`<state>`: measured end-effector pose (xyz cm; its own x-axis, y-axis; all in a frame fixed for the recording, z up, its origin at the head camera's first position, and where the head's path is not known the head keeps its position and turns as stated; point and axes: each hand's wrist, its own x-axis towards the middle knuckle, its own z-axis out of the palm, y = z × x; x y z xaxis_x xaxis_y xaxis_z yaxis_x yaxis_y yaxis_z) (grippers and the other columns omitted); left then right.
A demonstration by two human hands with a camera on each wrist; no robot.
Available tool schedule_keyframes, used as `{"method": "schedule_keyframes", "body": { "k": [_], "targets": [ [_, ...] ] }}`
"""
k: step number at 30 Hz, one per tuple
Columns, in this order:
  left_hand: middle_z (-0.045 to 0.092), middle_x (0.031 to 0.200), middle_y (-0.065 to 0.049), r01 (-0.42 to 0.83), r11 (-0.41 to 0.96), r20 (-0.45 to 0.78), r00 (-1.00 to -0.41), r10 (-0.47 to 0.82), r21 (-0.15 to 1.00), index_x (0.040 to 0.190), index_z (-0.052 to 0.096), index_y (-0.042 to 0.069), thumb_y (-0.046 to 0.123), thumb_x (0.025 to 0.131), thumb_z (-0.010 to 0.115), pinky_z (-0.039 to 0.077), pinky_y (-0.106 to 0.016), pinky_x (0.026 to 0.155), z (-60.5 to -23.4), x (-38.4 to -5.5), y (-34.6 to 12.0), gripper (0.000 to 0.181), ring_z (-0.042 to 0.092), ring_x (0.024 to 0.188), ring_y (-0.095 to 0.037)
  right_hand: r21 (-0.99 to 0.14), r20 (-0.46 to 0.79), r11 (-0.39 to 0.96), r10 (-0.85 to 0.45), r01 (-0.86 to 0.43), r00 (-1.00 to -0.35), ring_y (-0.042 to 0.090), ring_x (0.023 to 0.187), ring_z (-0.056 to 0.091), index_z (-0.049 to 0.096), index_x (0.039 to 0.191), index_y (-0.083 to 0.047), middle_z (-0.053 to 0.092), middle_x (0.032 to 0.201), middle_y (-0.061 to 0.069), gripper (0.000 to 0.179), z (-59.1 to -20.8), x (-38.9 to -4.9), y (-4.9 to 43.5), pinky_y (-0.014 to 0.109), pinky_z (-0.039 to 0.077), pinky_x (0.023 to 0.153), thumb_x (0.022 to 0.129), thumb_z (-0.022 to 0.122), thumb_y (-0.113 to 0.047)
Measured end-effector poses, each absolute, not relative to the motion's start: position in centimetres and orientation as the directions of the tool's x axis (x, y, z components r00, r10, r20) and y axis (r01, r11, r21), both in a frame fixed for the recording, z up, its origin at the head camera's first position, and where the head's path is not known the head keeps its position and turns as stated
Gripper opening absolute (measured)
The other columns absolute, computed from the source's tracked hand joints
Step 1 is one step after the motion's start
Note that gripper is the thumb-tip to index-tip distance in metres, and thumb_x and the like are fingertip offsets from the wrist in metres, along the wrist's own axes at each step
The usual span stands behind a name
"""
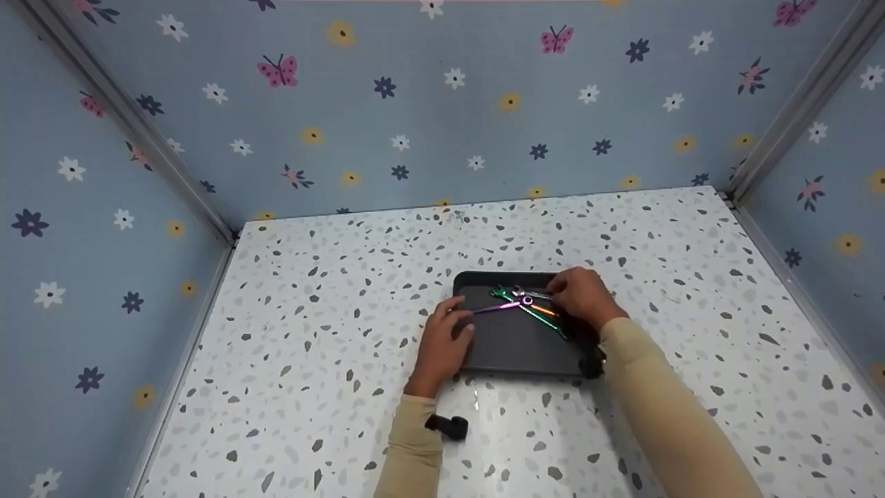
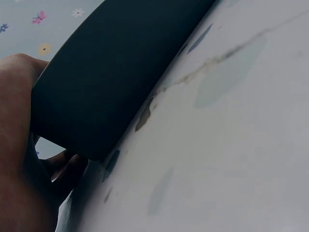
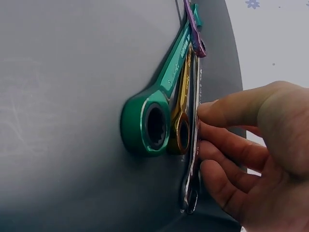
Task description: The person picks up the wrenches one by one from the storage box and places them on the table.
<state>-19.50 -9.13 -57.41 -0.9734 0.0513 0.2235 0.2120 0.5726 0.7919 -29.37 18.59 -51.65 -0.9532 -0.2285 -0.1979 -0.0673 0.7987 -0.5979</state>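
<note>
A dark grey tray [image 1: 511, 356] lies on the table with several combination wrenches in it. My left hand [image 1: 441, 346] grips the tray's left side, its fingers over the rim; the left wrist view shows the outer wall [image 2: 111, 72] beside the palm. At the tray's right, my right hand [image 1: 584, 299] pinches a silver wrench [image 3: 189, 191] between thumb and fingertips. Beside that one lie an orange-gold wrench [image 3: 179, 130] and a green wrench [image 3: 145, 125] with a large ring end. Across them, near their far ends, rests a purple wrench [image 1: 494, 308] pointing left.
The white speckled table [image 1: 332, 297] extends around the tray. Blue panels with flowers and butterflies stand at the back [image 1: 442, 124], left [image 1: 83, 277] and right [image 1: 830, 207]. A black wrist device [image 1: 453, 427] sits on the left sleeve.
</note>
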Motion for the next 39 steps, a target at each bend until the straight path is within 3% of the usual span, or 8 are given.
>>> {"method": "schedule_keyframes", "body": {
  "k": [21,39],
  "targets": [
    [0.048,0.148,0.001,0.208,0.573,0.212,-0.975,0.061,0.793,0.120,0.070,0.008,0.019,0.098,0.062,0.031,-0.043,0.115,-57.52,-19.59,-9.13,0.026,0.038,0.141,-0.022,-0.519,-0.177,0.847,-0.241,-0.118,-0.954,0.027,0.091,0.065,0.078,0.100,-0.001,0.074,0.098,0.012,0.021,-51.73,-29.08,18.80,0.045,0.054,0.086,0.081,0.075,-0.008],
    [0.048,0.148,0.001,0.210,0.573,0.216,-0.975,0.059,0.792,0.119,0.070,0.007,0.018,0.098,0.063,0.032,-0.042,0.114,-57.50,-19.61,-9.08,0.025,0.039,0.140,-0.022,-0.429,-0.133,0.886,-0.255,-0.176,-0.958,0.030,0.091,0.067,0.080,0.099,-0.005,0.075,0.099,0.011,0.022,-51.47,-28.72,18.81,0.050,0.055,0.081,0.081,0.068,-0.009]
  ]
}}
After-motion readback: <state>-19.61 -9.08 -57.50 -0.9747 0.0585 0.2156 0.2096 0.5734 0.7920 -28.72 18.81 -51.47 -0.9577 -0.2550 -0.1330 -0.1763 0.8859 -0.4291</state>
